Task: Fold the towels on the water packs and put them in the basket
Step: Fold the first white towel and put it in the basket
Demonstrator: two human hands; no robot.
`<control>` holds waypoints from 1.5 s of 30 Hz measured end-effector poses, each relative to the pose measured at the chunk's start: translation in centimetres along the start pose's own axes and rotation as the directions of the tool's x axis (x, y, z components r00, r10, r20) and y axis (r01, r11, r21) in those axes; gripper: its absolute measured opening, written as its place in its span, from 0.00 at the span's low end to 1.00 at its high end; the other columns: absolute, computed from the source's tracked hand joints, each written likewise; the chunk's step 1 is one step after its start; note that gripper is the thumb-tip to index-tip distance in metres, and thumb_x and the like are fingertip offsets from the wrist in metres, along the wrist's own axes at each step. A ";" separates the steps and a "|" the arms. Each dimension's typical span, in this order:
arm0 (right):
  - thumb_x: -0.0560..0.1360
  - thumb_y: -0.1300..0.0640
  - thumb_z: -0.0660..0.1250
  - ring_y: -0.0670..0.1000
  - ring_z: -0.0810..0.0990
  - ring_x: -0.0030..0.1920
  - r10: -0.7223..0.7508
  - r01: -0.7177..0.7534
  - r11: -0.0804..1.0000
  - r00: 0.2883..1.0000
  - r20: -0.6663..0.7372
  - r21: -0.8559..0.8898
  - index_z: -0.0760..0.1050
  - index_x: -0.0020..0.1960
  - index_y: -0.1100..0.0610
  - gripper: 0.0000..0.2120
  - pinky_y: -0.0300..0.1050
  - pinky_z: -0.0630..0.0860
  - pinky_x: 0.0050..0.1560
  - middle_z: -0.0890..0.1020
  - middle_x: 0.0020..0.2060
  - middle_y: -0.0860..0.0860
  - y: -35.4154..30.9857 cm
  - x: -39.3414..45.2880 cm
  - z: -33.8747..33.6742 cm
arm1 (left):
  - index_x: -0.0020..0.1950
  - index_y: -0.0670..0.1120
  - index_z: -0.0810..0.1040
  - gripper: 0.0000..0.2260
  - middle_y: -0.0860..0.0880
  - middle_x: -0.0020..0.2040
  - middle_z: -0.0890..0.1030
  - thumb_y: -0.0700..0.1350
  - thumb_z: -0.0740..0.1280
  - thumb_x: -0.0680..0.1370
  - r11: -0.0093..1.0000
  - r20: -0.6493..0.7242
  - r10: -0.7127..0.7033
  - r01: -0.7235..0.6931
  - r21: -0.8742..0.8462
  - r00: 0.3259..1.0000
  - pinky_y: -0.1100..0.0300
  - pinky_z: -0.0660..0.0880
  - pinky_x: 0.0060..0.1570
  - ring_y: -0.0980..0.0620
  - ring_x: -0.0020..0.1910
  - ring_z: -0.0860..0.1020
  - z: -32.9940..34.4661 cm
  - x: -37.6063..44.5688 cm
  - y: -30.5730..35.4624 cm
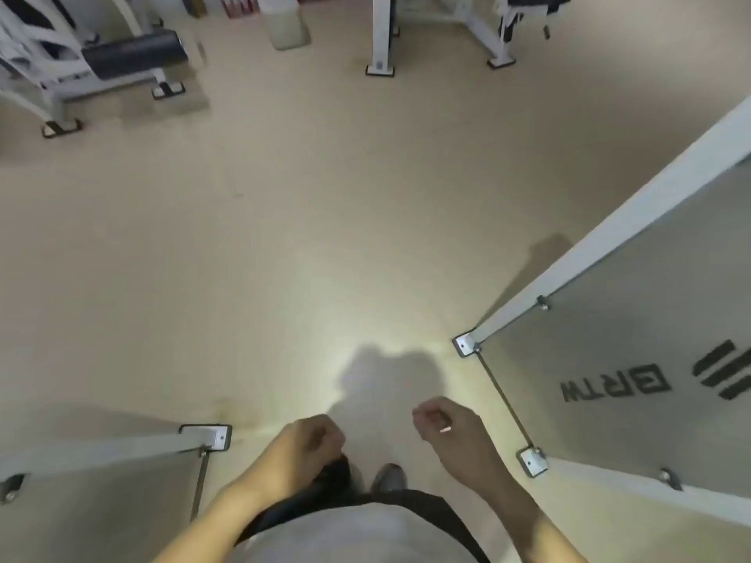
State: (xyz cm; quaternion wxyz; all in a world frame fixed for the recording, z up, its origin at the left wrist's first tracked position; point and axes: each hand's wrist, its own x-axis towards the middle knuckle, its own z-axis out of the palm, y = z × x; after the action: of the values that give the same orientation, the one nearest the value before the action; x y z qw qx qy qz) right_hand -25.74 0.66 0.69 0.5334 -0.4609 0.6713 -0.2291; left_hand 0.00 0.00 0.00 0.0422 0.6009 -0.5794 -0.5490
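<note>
**Inspector:** No towels, water packs or basket are in view. Your left hand [313, 442] and right hand [445, 426] hang over the floor [284, 237], each grip loosely curled on nothing.

**Operator:** How will the towels handle?

**Inspector:** Judged soft, light and limp; take them by the corners. Mind the white frame [609, 237] with its printed panel [650, 359] on your right, the frame foot [207, 436] on your left, and the gym machines [101, 54] ahead.

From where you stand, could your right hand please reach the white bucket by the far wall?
Probably not: the right hand hangs close to the body, loosely curled, while the bucket sits across a wide stretch of bare floor. Nothing blocks the path; it looks too far.
</note>
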 end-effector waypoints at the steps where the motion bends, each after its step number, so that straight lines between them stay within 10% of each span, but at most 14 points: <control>1: 0.76 0.59 0.70 0.42 0.81 0.39 -0.023 0.022 1.000 1.000 0.008 0.021 0.82 0.45 0.51 0.04 0.30 0.74 0.43 0.84 0.38 0.43 -0.6 1.6 -0.2 | 0.41 0.50 0.77 0.09 0.54 0.39 0.82 0.51 0.63 0.79 0.999 -0.001 0.037 -0.037 -0.010 0.999 0.69 0.73 0.38 0.61 0.36 0.78 -0.6 1.1 -0.1; 12: 0.77 0.58 0.68 0.45 0.74 0.34 -0.113 0.120 0.990 0.989 0.099 -0.072 0.80 0.43 0.47 0.08 0.33 0.68 0.36 0.79 0.34 0.42 -15.5 20.6 -0.5 | 0.44 0.51 0.75 0.12 0.55 0.39 0.80 0.56 0.59 0.80 0.999 -0.028 0.036 -0.035 0.040 0.999 0.58 0.74 0.41 0.57 0.38 0.78 -17.1 15.6 3.3; 28: 0.77 0.55 0.68 0.40 0.80 0.47 -0.129 0.152 0.977 0.981 0.147 -0.152 0.80 0.48 0.42 0.07 0.28 0.71 0.42 0.83 0.44 0.38 -37.6 53.1 -5.9 | 0.47 0.56 0.77 0.07 0.58 0.45 0.81 0.51 0.61 0.81 0.974 -0.070 0.224 -0.222 0.037 0.972 0.72 0.69 0.36 0.58 0.48 0.79 -47.0 45.0 18.6; 45: 0.77 0.53 0.68 0.41 0.81 0.47 -0.226 0.321 0.923 0.899 0.374 -0.212 0.79 0.46 0.40 0.08 0.30 0.73 0.47 0.83 0.44 0.37 -64.2 94.7 -4.5 | 0.47 0.58 0.78 0.06 0.59 0.48 0.82 0.52 0.62 0.81 0.990 -0.324 0.062 -0.100 -0.103 0.944 0.73 0.71 0.35 0.58 0.52 0.79 -76.7 70.4 24.0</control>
State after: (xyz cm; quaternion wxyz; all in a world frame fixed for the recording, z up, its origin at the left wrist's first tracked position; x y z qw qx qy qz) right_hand -6.49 -112.09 5.65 0.5366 -0.6520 0.5207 -0.1255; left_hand 19.48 -104.96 3.65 0.1937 0.6539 -0.5557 -0.4756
